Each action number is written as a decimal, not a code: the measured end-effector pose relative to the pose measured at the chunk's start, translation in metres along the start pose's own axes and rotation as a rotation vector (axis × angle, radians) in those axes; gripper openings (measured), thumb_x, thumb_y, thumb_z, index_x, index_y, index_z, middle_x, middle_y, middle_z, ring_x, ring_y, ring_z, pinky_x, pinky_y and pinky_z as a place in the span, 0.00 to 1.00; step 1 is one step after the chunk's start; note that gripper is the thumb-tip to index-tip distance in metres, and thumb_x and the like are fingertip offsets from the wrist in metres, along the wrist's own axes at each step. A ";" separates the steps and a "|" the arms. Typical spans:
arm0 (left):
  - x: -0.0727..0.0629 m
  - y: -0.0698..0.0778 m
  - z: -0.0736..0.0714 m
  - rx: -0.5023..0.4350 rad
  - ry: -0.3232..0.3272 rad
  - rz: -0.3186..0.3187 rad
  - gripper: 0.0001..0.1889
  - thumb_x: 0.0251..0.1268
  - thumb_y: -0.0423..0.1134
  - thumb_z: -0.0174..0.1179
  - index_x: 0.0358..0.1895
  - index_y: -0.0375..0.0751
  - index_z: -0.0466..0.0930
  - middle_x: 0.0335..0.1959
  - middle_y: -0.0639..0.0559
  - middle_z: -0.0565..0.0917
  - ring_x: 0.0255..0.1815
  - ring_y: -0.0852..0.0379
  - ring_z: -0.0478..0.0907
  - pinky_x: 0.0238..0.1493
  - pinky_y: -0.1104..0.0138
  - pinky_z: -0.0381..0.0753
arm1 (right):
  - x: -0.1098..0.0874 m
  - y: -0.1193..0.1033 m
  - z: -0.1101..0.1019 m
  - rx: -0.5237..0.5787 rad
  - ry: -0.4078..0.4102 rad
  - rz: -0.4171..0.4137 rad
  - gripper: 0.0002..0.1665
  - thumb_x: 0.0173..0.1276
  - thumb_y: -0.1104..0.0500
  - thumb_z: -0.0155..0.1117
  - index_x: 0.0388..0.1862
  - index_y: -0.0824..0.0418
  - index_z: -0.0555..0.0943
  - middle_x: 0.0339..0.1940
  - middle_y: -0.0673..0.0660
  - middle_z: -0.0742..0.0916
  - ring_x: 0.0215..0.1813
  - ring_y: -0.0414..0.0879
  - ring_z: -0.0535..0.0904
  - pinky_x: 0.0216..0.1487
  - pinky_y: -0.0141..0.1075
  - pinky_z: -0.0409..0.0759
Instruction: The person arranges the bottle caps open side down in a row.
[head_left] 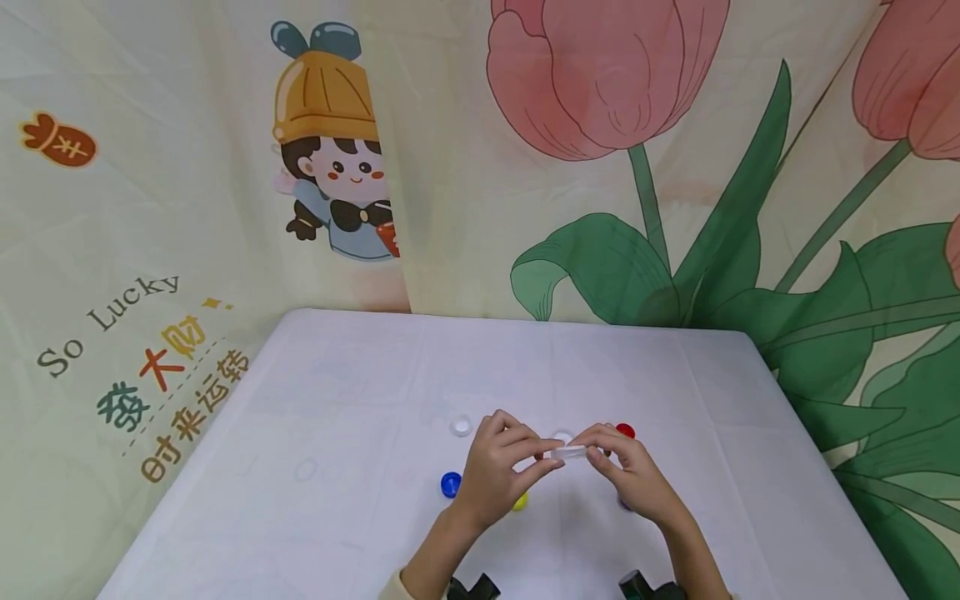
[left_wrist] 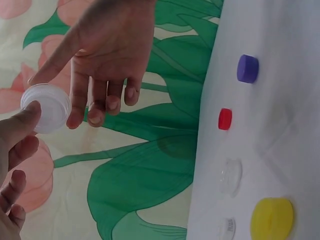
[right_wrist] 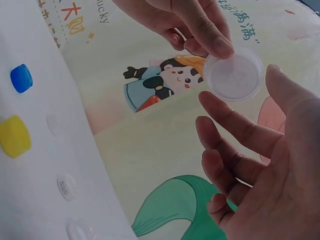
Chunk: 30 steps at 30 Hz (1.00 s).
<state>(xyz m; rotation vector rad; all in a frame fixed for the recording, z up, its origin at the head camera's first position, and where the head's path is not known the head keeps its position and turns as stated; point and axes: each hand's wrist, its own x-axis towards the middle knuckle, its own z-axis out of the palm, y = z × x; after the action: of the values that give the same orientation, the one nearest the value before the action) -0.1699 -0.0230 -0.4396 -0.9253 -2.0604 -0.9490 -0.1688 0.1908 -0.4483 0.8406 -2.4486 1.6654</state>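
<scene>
Left hand (head_left: 497, 468) pinches one clear lid (head_left: 570, 452) at its three o'clock; right hand (head_left: 632, 477) has loose fingers about the rim. Below: three clear caps (head_left: 461, 426), one blue (head_left: 451, 484), one yellow (head_left: 521, 502), one red (head_left: 626, 430), one purple (left_wrist: 248, 69).

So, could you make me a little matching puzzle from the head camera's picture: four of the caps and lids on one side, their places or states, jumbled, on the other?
Column one
1. blue cap
2. yellow cap
3. red cap
4. lid in the left hand's grip

Column two
A. just beyond the right hand
B. see-through, held above the table
C. on the table, between the forearms, partly hidden
D. on the table, left of the left hand

Pairs: 1-D, 2-C, 3-A, 4-B
</scene>
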 end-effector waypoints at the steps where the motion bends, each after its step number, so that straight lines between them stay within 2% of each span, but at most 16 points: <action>1: 0.000 0.000 0.000 0.007 0.001 0.011 0.10 0.52 0.48 0.67 0.35 0.49 0.88 0.22 0.62 0.80 0.32 0.64 0.66 0.34 0.72 0.63 | 0.000 -0.004 0.000 0.002 -0.003 0.001 0.13 0.67 0.68 0.53 0.40 0.56 0.83 0.38 0.50 0.83 0.38 0.44 0.71 0.36 0.40 0.67; 7: 0.000 -0.001 0.001 0.017 -0.006 0.028 0.11 0.52 0.49 0.67 0.35 0.49 0.88 0.23 0.62 0.80 0.32 0.64 0.66 0.34 0.72 0.62 | 0.002 -0.029 -0.001 0.017 -0.008 0.004 0.10 0.66 0.69 0.55 0.38 0.61 0.83 0.36 0.50 0.83 0.37 0.43 0.71 0.36 0.40 0.66; 14: -0.001 -0.003 0.002 0.004 -0.029 0.014 0.13 0.50 0.50 0.68 0.38 0.50 0.87 0.25 0.62 0.79 0.33 0.64 0.65 0.35 0.72 0.62 | 0.003 -0.031 -0.001 -0.001 0.017 -0.003 0.09 0.65 0.69 0.56 0.38 0.61 0.83 0.35 0.51 0.83 0.36 0.43 0.70 0.35 0.38 0.66; 18: -0.002 -0.004 0.002 -0.025 -0.063 -0.026 0.20 0.47 0.53 0.69 0.44 0.49 0.85 0.29 0.62 0.78 0.34 0.64 0.65 0.36 0.71 0.64 | 0.002 -0.031 -0.001 -0.032 0.060 0.007 0.09 0.62 0.69 0.60 0.39 0.61 0.82 0.35 0.51 0.83 0.35 0.44 0.71 0.36 0.38 0.66; 21: -0.003 -0.004 0.002 -0.061 -0.083 -0.083 0.25 0.45 0.54 0.70 0.48 0.48 0.83 0.30 0.62 0.76 0.34 0.64 0.65 0.37 0.70 0.64 | 0.001 -0.031 -0.002 -0.042 0.086 -0.005 0.11 0.58 0.69 0.63 0.41 0.61 0.82 0.35 0.50 0.82 0.36 0.48 0.70 0.36 0.38 0.65; 26: -0.003 -0.002 0.003 -0.104 -0.093 -0.176 0.25 0.43 0.53 0.71 0.47 0.48 0.83 0.28 0.62 0.74 0.33 0.65 0.64 0.35 0.70 0.63 | 0.001 -0.028 -0.003 -0.035 0.098 -0.030 0.16 0.53 0.69 0.69 0.43 0.61 0.81 0.35 0.50 0.82 0.36 0.50 0.70 0.36 0.38 0.63; 30: -0.003 -0.002 0.005 -0.118 -0.087 -0.191 0.23 0.42 0.51 0.73 0.44 0.48 0.85 0.27 0.61 0.74 0.33 0.64 0.65 0.35 0.70 0.63 | 0.000 -0.026 -0.004 -0.024 0.101 -0.043 0.19 0.50 0.69 0.71 0.44 0.61 0.81 0.35 0.51 0.83 0.36 0.49 0.70 0.36 0.37 0.63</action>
<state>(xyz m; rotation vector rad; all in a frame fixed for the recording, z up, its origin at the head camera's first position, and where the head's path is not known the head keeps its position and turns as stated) -0.1712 -0.0205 -0.4452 -0.8541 -2.2167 -1.1598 -0.1578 0.1874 -0.4250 0.7805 -2.3619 1.6196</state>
